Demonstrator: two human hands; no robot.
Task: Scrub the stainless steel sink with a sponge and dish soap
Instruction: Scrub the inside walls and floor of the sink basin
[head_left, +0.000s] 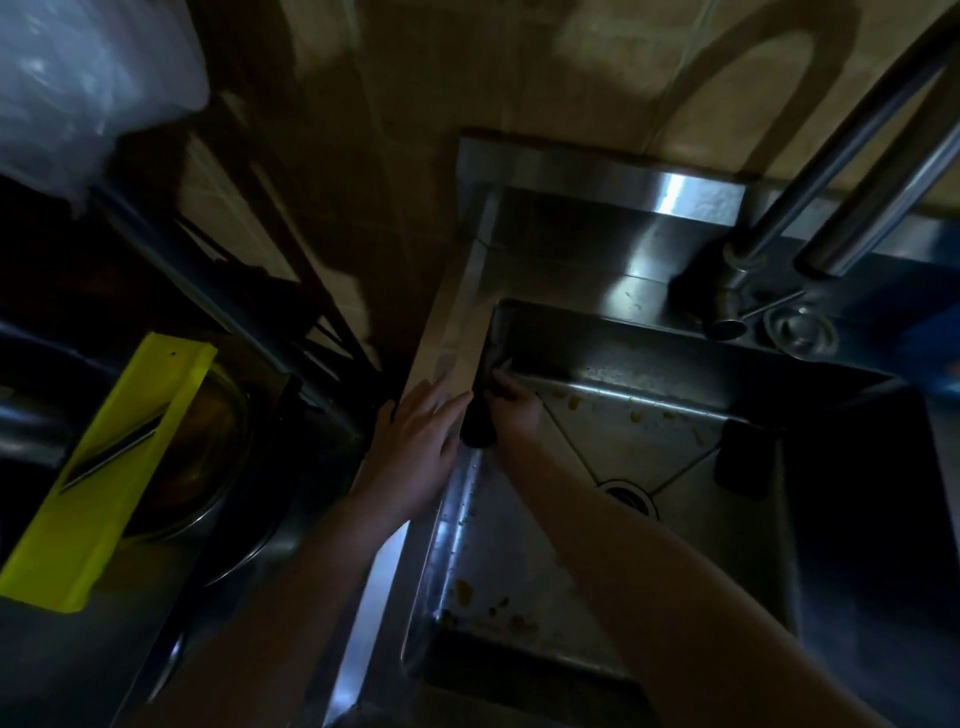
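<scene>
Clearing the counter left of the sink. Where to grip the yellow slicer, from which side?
Take the slicer at its near plain end, fingers across the two long edges, coming from above. The blade crosses the middle diagonally and the board lies tilted over a bowl; that end looks clear of both.

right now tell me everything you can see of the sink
The sink is a stainless steel, square-cornered basin whose floor creases run to a round drain. Brown specks dot the floor by the far wall and near left corner. The left hand lies flat on its left rim; the right hand reaches into its far left corner. The faucet stands on its far rim.
</scene>
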